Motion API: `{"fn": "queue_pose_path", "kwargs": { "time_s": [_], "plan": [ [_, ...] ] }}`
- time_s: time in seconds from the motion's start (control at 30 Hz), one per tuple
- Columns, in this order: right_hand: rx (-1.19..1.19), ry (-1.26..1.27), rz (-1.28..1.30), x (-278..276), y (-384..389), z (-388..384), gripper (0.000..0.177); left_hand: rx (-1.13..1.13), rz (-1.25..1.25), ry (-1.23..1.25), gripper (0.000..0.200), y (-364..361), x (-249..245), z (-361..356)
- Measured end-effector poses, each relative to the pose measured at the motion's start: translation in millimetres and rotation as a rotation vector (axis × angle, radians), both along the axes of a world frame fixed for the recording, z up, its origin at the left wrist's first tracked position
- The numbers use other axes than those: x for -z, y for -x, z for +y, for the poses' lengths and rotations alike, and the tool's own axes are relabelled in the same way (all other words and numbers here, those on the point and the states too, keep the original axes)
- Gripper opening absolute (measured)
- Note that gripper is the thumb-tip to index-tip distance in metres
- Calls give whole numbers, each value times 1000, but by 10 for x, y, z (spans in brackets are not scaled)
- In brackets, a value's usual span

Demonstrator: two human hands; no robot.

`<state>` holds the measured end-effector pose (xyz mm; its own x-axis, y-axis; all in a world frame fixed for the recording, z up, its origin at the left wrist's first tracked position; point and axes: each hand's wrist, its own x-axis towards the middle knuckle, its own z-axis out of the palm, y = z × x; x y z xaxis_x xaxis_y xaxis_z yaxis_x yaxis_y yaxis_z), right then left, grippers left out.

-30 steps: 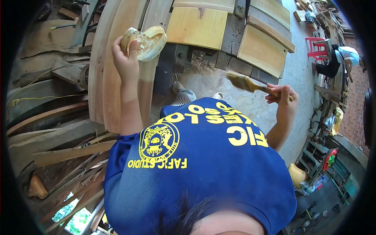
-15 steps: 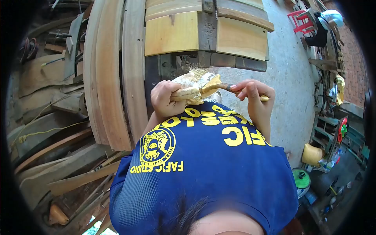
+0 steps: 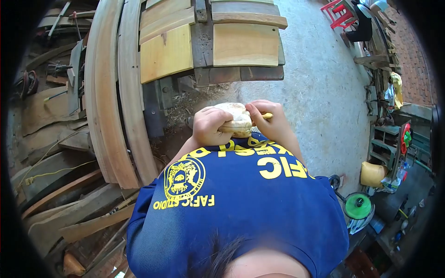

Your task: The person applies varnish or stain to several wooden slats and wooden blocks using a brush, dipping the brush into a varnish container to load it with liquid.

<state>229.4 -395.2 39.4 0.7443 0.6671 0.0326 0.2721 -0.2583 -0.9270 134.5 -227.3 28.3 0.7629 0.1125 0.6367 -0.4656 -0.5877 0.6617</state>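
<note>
Near my chest, my left hand [image 3: 212, 126] is closed around a pale, rounded object [image 3: 236, 117] with whitish and brown patches. Its lower edge looks like light wood. My right hand [image 3: 273, 118] presses close against the object's right side. A thin tool with a yellow end [image 3: 267, 116] is pinched in its fingers. The rest of the tool is hidden behind the fingers and the object.
Long planks [image 3: 111, 92] lie at the left, beside scrap wood. Flat boards [image 3: 245, 45] rest on a bench ahead. A person [image 3: 361, 23] is near a red stool [image 3: 340, 14] at the upper right. A green-lidded container [image 3: 358, 205] stands at the lower right.
My right hand has moved left, up against the pale object, and the tool's shaft is now mostly hidden. The view has shifted, so the boards and planks appear further left.
</note>
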Motion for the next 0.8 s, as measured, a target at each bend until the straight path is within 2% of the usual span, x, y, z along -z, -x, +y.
{"fn": "queue_pose_path", "kwargs": {
  "time_s": [0.03,0.07,0.13,0.17,0.2,0.23,0.27,0.3,0.37,0.4,0.5,0.57,0.6,0.67,0.8],
  "plan": [
    [-30,-14,146,45,-11,-53,21,-48,3,-50,22,-11,24,-33],
    [-38,-14,148,79,-41,-134,21,-97,8,-99,21,-18,32,-57],
    [103,-300,417,130,-174,-369,27,-252,97,-129,25,28,5,-50],
    [108,-442,373,152,-295,-472,44,-383,153,-135,25,79,61,-32],
    [192,-441,329,143,-461,-583,62,-515,214,-142,25,150,116,-9],
    [276,-469,290,71,-629,-653,69,-602,294,-150,24,229,108,37],
    [329,-499,204,32,-834,-694,68,-686,375,-158,23,302,84,85],
    [388,-422,87,-43,-1006,-696,67,-773,418,-120,20,364,26,115],
    [445,-276,-168,-33,-1367,-602,53,-906,447,-70,18,535,14,245],
    [398,-182,-240,34,-1569,-529,49,-981,463,-43,17,612,6,294],
    [396,-212,-120,300,-1879,16,43,-1101,428,5,15,758,-40,463],
    [284,87,-160,235,-1768,362,44,-1135,431,20,15,842,-15,582],
    [185,127,-258,228,-1672,506,45,-1165,426,24,15,860,-4,650],
    [164,64,53,-72,-1397,771,42,-1191,433,-23,18,859,9,752],
    [165,18,-24,122,-1619,1095,34,-1189,470,-6,24,840,58,959]
  ]
}}
